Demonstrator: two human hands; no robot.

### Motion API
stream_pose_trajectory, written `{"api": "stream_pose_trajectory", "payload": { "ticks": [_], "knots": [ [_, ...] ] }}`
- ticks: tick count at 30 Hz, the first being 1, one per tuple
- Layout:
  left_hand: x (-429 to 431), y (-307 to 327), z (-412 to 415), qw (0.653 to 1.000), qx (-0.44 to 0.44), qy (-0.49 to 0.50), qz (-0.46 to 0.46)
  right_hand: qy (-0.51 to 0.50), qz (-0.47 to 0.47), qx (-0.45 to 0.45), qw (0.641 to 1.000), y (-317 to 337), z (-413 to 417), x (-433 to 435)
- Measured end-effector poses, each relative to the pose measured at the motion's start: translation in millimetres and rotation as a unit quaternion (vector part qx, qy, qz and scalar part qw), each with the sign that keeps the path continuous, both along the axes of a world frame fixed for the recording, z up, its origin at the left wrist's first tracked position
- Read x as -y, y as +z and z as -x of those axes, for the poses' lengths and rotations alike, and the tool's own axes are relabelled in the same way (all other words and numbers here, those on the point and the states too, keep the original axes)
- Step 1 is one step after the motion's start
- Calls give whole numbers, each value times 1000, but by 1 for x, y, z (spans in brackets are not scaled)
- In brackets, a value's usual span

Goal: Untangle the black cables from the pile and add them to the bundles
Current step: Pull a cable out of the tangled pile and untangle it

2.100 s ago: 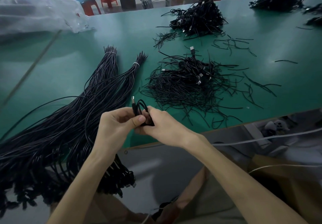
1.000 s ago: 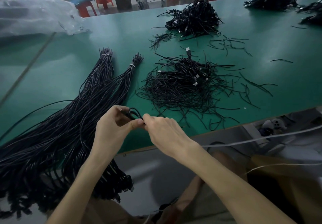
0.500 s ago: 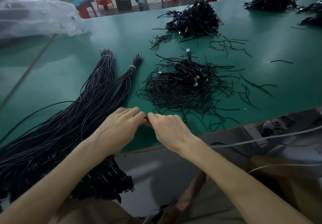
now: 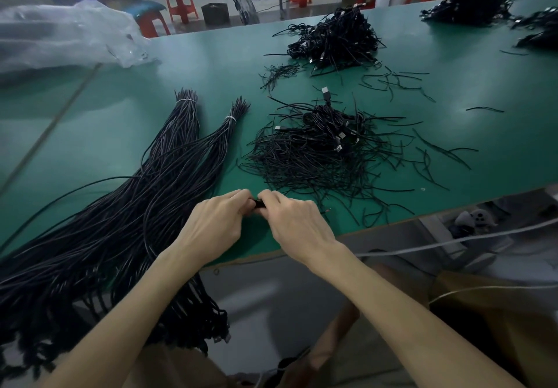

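Observation:
My left hand (image 4: 216, 229) and my right hand (image 4: 297, 226) meet knuckles-up near the table's front edge, both pinching one coiled black cable (image 4: 259, 204); only a short piece shows between the fingertips. Just beyond them lies the tangled pile of black cables (image 4: 320, 149) with silver plugs. To the left, two tied bundles (image 4: 169, 158) of long black cables fan out, their tips bound with white ties, their near ends hanging over the table edge.
The green table (image 4: 120, 133) carries another cable heap (image 4: 335, 38) at the back and more heaps (image 4: 471, 3) far right. Loose cable offcuts (image 4: 434, 152) lie scattered right. A clear plastic bag (image 4: 66, 34) sits back left. White cords (image 4: 453, 239) run below the table edge.
Both hands have turned palms-down and lowered the cable coil from in front of me onto the table near its front edge; the coil is now mostly hidden under my fingers.

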State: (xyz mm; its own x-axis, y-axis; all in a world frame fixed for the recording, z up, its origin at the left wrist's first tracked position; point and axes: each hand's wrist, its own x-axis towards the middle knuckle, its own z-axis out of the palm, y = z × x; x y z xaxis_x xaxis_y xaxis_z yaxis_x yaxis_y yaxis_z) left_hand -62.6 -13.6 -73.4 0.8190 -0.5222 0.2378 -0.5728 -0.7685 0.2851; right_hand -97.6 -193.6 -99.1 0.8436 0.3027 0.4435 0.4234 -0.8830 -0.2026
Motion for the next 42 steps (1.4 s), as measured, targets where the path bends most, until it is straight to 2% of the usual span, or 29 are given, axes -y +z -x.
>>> {"api": "stream_pose_trajectory", "payload": {
  "ticks": [5, 8, 11, 13, 16, 19, 23, 31, 37, 42],
  "knots": [
    [2, -5, -4, 1000, 3, 16, 9, -11, -13, 5, 1000, 0, -1, 0],
    [1, -8, -10, 998, -10, 47, 29, -73, 10, 57, 996, -1, -1, 0],
    [-4, -10, -17, 993, -39, 71, 80, -117, -74, 109, 984, 2, -1, 3],
    [-7, -11, -21, 979, -74, 86, 167, -144, -124, 125, 974, 7, -6, 11],
    [-8, -12, -25, 965, -86, 102, 226, -207, -119, 75, 968, 21, -22, 33],
    [-6, -15, -22, 971, -94, 93, 197, -232, -58, -27, 971, 26, -37, 53],
    [-6, -17, -21, 974, -89, 99, 180, -219, -24, -101, 970, 21, -49, 63],
    [-3, -16, -20, 979, -83, 104, 157, -216, -112, -123, 962, 29, -57, 73],
    [-2, -16, -18, 979, -84, 107, 151, -212, -104, -167, 957, 36, -60, 75],
    [-2, -17, -18, 978, -86, 112, 152, -218, -154, -184, 946, 40, -63, 78]
  ]
}}
